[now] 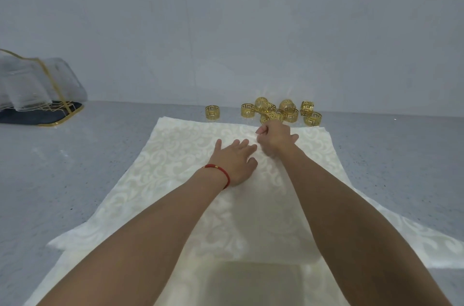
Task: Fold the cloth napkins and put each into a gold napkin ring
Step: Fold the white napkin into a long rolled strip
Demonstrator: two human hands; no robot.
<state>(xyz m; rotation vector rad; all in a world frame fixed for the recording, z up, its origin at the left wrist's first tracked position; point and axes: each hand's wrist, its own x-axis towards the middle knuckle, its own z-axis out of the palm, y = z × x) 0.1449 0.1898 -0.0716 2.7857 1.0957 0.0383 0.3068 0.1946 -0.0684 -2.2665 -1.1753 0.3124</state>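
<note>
Napkins (190, 180) lie flat in a pile on the gray counter (75, 180), left hand (234, 160) pressing open-fingered to hold them still while right hand (273, 136) pinches the top cloth to fold, gold rings (276, 111) waiting just behind.

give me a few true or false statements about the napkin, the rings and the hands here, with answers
1. The cream damask cloth napkin lies spread flat on the grey speckled counter. True.
2. The left hand rests on the napkin with fingers straight. True.
3. The right hand holds a ring. False: its curled fingers pinch the napkin's cloth.
4. The gold cut-out napkin rings sit beyond the napkin's far edge. True.
5. A ring is already round the napkin. False: none is.
6. The red string bracelet is on the right wrist. False: the left.
</note>
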